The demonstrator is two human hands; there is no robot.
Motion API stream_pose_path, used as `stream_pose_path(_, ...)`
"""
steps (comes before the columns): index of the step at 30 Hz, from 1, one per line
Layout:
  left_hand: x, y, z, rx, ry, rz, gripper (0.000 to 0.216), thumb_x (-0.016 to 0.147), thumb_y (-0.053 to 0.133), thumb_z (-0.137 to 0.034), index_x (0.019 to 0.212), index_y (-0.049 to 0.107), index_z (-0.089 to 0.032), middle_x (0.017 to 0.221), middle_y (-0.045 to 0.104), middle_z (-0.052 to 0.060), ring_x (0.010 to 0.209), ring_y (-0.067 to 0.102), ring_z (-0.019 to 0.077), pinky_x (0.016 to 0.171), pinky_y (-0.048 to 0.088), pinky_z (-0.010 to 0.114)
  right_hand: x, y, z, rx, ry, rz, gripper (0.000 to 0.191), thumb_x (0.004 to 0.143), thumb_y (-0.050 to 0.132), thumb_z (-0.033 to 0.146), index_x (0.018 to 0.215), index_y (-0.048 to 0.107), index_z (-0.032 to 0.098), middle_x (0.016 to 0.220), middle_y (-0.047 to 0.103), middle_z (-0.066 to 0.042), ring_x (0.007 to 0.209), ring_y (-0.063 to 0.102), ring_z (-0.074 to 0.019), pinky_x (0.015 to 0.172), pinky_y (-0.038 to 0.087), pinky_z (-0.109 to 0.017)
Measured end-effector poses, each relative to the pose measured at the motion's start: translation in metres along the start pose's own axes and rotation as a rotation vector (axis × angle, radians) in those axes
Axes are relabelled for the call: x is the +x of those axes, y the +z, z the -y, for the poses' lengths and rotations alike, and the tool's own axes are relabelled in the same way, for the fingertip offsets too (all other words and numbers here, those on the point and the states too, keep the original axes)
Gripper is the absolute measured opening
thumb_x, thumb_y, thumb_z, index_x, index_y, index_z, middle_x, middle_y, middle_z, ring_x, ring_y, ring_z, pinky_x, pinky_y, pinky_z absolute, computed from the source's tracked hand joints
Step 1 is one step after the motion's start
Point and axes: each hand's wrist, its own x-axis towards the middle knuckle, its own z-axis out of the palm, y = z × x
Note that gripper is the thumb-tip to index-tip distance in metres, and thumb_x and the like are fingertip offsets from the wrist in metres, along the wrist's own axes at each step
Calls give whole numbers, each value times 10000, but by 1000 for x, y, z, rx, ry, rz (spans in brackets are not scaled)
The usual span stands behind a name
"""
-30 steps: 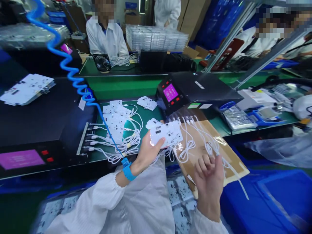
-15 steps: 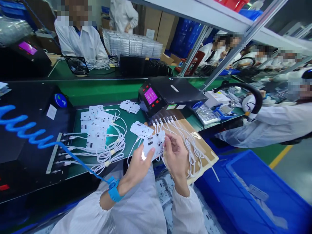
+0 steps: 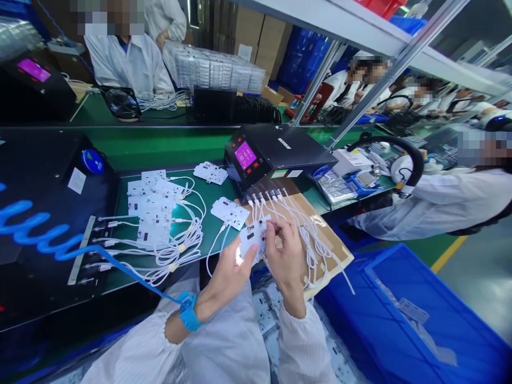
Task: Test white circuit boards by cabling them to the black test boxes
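Observation:
Between my hands is a white circuit board (image 3: 252,237), tilted, with a bright light at its left edge. My left hand (image 3: 230,272) grips the board's lower left side, thumb on top. My right hand (image 3: 286,253) is closed at the board's right edge, thumb and fingers pinched together; whether a cable plug is in the pinch I cannot tell. Just behind lies another white circuit board (image 3: 230,212) with a white cable on it. Farther left, several overlapping boards (image 3: 154,221) rest on the green bench, joined to white cables (image 3: 186,242).
A black test box (image 3: 280,154) with a lit pink screen stands behind my hands. White cables run from it over brown cardboard (image 3: 332,256). A blue coiled cord (image 3: 48,229) leads to my left wrist strap. Blue bin (image 3: 420,320) at right; co-workers sit across and to the right.
My view has shifted slightly, so the bench things sit a little farther left. The board in my hands has turned slightly; both hands stay on it.

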Motion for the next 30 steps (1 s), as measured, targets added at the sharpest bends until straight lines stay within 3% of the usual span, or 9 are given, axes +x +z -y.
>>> stream_pose_path(10,-1,4,4,38,-20,5,457,1013,564,-476,1376,644,-210,1414,671,91,1330,614,251,1191,442,381,2,-1,-4,-25,-23,12,99,1053,531,244,1027,625,227,992,618,-50,871,641,-172,757,563,-335)
stream_pose_path(18,0,7,2,106,11,-13,439,1010,568,-445,1373,659,-216,1409,672,103,1349,600,289,1052,556,364,3,-1,-4,-49,-30,11,120,1058,519,271,1014,624,233,962,613,-47,845,624,-178,747,558,-332)
stream_pose_path(22,0,9,3,114,77,44,462,1032,533,-398,1459,589,-228,1508,599,90,1426,536,260,1199,445,383,1,-3,-3,-37,-10,3,123,1061,520,264,1013,627,225,965,612,-46,845,623,-169,752,548,-324)
stream_pose_path(30,5,20,4,85,71,29,500,1037,516,-374,1512,509,-219,1570,533,95,1498,454,243,1278,335,392,5,-6,-9,-24,33,45,133,1046,561,273,1012,671,207,932,620,-31,695,577,-124,591,475,-271)
